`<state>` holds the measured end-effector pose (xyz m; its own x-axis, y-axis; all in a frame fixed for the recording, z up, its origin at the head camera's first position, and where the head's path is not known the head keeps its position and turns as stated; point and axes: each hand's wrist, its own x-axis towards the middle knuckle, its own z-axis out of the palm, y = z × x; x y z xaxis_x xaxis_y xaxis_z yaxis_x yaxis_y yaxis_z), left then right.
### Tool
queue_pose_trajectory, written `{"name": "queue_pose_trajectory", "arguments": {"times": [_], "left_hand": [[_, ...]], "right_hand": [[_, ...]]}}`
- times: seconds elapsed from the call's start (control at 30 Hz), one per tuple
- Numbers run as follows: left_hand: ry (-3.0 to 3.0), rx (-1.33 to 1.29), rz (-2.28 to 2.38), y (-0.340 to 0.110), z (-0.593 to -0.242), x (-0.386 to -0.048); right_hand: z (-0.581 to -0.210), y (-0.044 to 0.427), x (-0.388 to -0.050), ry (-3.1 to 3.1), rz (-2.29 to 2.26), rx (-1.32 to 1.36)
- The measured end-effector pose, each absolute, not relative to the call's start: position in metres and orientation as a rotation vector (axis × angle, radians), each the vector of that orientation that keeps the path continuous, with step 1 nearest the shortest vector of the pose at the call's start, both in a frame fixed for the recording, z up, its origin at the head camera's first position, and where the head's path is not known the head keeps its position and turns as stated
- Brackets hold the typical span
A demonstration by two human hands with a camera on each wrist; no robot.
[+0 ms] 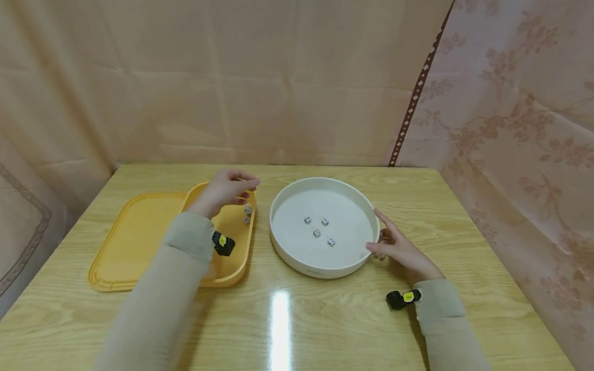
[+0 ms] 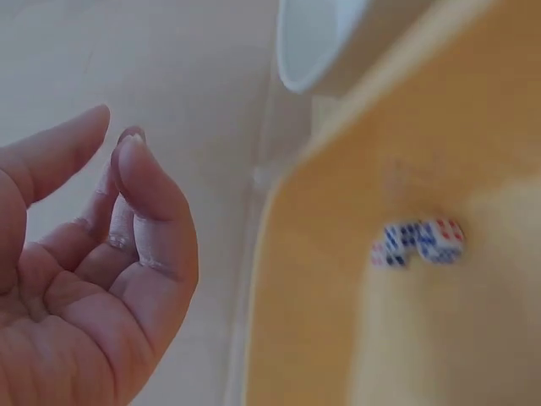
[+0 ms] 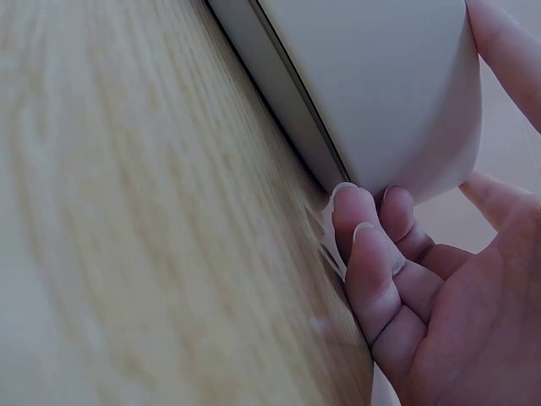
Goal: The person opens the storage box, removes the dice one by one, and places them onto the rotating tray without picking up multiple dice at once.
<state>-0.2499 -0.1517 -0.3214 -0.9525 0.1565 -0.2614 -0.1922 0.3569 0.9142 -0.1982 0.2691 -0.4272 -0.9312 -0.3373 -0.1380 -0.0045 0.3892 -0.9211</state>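
white tray [image 1: 320, 198] is gripped at its three o'clock by the right hand [image 1: 401, 250], apparently for steadiness; the left hand [image 1: 225, 190] is poised near one o'clock of the yellow box [image 1: 227, 265], thumb apart from bent fingers, nothing visibly pinched. four dice [image 1: 317, 233] are grouped mid-tray; more dice [image 1: 248, 209] are gathered at the box's two o'clock.

wood-grain table [image 1: 334, 322] | beige cloth [image 1: 250, 98] behind | brown patterned trim [image 1: 419, 83] | floral pink cloth [image 1: 524, 139], right
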Motion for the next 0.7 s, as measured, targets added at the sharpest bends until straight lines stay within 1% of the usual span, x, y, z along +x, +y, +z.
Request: {"name": "queue_pose_trajectory", "arguments": {"times": [0.33, 0.7], "left_hand": [[2.291, 0.056, 1.551, -0.178, -0.343, -0.246], [2.21, 0.119, 1.428, -0.189, -0.368, -0.247]], "right_hand": [[-0.426, 0.267, -0.198, 2.346, -1.548, -0.28], [-0.427, 0.266, -0.198, 2.356, -1.541, -0.282]]}}
